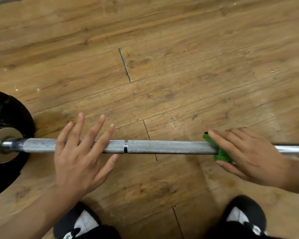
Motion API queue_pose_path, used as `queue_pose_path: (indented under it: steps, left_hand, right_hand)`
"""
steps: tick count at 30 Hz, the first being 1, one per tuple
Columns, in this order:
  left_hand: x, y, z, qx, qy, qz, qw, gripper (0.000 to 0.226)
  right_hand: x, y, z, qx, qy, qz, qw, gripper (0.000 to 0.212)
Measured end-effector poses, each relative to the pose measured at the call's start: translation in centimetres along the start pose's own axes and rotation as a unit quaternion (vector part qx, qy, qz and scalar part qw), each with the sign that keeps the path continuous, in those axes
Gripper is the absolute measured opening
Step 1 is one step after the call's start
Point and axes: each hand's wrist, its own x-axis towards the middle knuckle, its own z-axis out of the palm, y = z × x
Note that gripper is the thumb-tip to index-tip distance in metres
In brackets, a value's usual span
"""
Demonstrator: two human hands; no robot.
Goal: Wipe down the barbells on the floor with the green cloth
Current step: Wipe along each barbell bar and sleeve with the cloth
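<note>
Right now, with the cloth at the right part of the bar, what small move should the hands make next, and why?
Probably slide the right hand with the green cloth leftward along the barbell. The cloth sits at the right end of the grey knurled stretch, which looks dull and spotted, and the left hand lies open over the bar.

No legible text or markings
</note>
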Motion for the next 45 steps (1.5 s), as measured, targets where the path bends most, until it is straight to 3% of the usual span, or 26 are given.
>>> queue_pose_path:
  steps: [8,11,17,22,28,33,40,45]
  left_hand:
    - [3.6,-1.1,0.5,-0.003,-0.017,-0.012,1.000,0.068]
    - [5.0,-1.6,0.7,-0.002,-0.021,-0.013,1.000,0.072]
    - [7.0,-2.1,1.6,-0.011,-0.012,-0.019,1.000,0.077]
    - [9.2,-2.8,1.7,-0.027,-0.045,-0.023,0.998,0.080]
    - [12.1,-3.6,1.5,-0.011,-0.079,-0.032,0.996,0.078]
    - [14.0,-4.1,2.1,-0.033,-0.062,-0.047,0.996,0.084]
    - [16.4,-4.3,2.7,-0.041,-0.076,-0.065,0.994,0.087]
    - [17.6,-4.5,2.9,-0.040,-0.099,-0.076,0.991,0.088]
  right_hand:
    - [9.8,-2.7,1.9,-0.029,0.047,-0.084,0.995,0.060]
    - [11.1,-3.0,2.0,-0.036,0.038,-0.043,0.998,0.068]
    - [8.6,-0.9,2.0,-0.113,0.047,-0.009,0.992,0.062]
    - [12.1,-1.0,2.2,-0.097,0.048,0.043,0.993,0.067]
    - [17.5,-1.8,2.4,-0.069,0.071,0.041,0.994,0.077]
    - [14.1,2.9,1.2,-0.045,0.076,0.020,0.996,0.062]
    - [11.8,6.0,1.2,-0.067,0.050,0.164,0.983,0.059]
    - [19.1,3.0,1.8,-0.079,0.078,0.106,0.988,0.058]
